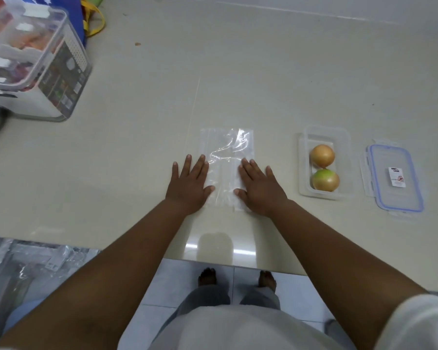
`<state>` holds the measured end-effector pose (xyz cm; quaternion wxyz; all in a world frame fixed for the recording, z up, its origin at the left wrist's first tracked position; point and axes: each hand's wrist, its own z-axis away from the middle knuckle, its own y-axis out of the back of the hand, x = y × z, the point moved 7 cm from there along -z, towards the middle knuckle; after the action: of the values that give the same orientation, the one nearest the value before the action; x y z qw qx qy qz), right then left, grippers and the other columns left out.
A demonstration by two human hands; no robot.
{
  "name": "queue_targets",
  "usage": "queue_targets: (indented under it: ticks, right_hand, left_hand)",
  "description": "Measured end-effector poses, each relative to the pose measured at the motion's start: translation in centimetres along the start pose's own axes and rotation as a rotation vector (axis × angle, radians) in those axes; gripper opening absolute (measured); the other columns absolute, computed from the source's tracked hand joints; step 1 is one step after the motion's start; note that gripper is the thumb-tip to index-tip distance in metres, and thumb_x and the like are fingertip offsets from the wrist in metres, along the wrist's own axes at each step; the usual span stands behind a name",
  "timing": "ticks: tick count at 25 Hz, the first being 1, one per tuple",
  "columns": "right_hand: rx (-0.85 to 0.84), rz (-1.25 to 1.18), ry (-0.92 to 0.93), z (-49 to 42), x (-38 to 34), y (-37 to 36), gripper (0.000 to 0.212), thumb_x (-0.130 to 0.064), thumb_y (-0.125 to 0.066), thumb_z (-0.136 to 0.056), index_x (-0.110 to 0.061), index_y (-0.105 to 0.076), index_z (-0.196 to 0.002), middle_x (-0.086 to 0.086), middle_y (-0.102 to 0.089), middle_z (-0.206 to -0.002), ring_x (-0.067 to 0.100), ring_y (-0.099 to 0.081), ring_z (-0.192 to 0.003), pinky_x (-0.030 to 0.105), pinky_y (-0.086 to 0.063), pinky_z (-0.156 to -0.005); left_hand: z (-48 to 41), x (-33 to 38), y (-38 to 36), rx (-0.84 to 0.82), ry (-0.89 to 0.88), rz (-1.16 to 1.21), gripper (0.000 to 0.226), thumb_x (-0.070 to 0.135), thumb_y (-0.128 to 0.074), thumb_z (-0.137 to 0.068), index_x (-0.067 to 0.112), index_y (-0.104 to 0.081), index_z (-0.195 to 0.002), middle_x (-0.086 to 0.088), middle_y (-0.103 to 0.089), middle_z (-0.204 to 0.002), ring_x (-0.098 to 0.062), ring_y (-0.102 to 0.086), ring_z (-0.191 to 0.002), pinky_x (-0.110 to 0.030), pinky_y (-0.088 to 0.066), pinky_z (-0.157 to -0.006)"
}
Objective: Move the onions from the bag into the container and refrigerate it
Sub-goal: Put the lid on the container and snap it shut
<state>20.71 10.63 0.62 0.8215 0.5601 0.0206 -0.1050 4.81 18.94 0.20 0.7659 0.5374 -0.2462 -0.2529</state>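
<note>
Clear plastic dead centre of the frame: the bag (226,162) lies flat and see-through on the pale counter (263,72), nothing inside it. Both hands are down on it, palms flat, fingers spread wide, gripping nothing. Left hand (189,184) covers the bag's left edge, thumb pointing in toward the middle. Right hand (261,189) sits on the bag's lower right corner, thumb likewise turned in. A strip of bare plastic shows between the two thumbs.

Over to the right of the frame, the container (325,162) stands open on the counter, well apart from the bag. Two onions in it, touching, one behind the other: the far onion (322,155) golden brown, the near onion (326,180) green on top and brown below. Further right again, just beside the container, the lid (395,178) lies flat on its own, blue seal round the rim, small label in the middle.

Upper left of the frame, a big clear box (36,64) with white clips, coloured things inside too blurred to name. Behind it a blue bag (80,18) with yellow handles.

Bottom of the frame: counter edge, tiled floor (301,286), bare feet (207,276), grey trousers, and crinkled plastic wrap (43,258) at lower left
</note>
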Motion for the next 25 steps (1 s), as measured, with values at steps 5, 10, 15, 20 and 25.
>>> queue_targets:
  ticks: [5, 10, 15, 20, 25]
  right_hand:
    - [0.055, -0.037, -0.001, 0.1, -0.7, 1.1, 0.071, -0.046, -0.032, -0.1, -0.008, -0.007, -0.154, 0.007, 0.003, -0.165, 0.022, 0.004, -0.152, 0.051, -0.008, -0.121]
    - [0.327, -0.21, 0.052, 4.8, -1.3, 4.3, 0.067, -0.041, -0.042, -0.099, -0.005, -0.022, -0.152, 0.011, -0.014, -0.163, 0.026, -0.008, -0.152, 0.043, -0.014, -0.121]
    - [0.393, -0.358, -0.098, 13.0, 3.5, 3.6, 0.067, -0.043, -0.046, -0.098, -0.009, -0.026, -0.151, 0.007, -0.019, -0.163, 0.02, -0.01, -0.151, 0.032, -0.018, -0.119]
    - [0.479, -0.404, -0.344, 20.1, 15.6, 3.7, 0.062, -0.042, -0.051, -0.095, -0.01, -0.037, -0.146, 0.01, -0.038, -0.154, 0.023, -0.033, -0.142, 0.031, -0.026, -0.114]
    - [0.579, -0.505, -0.665, 23.2, 30.1, 4.1, 0.052, -0.031, -0.06, -0.092, -0.005, -0.05, -0.135, 0.019, -0.056, -0.134, 0.036, -0.049, -0.125, 0.037, -0.04, -0.101]
  left_hand:
    - [0.0, 0.0, 0.8, 0.054, -0.007, 0.046, 0.07, 0.048, -0.032, -0.099, 0.012, -0.01, -0.154, -0.004, 0.001, -0.166, -0.03, 0.004, -0.151, -0.058, -0.002, -0.119]
    - [0.9, 3.1, 4.2, 0.305, -0.088, 0.207, 0.062, 0.034, -0.048, -0.097, 0.0, -0.033, -0.147, -0.018, -0.025, -0.16, -0.037, -0.016, -0.149, -0.055, -0.012, -0.12]
    - [1.2, 11.5, 6.5, 0.405, -0.199, 0.415, 0.048, 0.025, -0.058, -0.093, -0.001, -0.053, -0.133, -0.02, -0.057, -0.135, -0.037, -0.05, -0.129, -0.048, -0.036, -0.112]
    - [-0.4, 23.9, 8.5, 0.334, -0.327, 0.538, 0.04, 0.025, -0.059, -0.092, 0.004, -0.058, -0.126, -0.016, -0.065, -0.118, -0.033, -0.059, -0.11, -0.038, -0.045, -0.094]
    - [-5.3, 36.8, 8.7, 0.13, -0.319, 0.737, 0.041, 0.023, -0.062, -0.09, 0.006, -0.058, -0.127, -0.014, -0.064, -0.116, -0.026, -0.063, -0.105, -0.029, -0.046, -0.09]
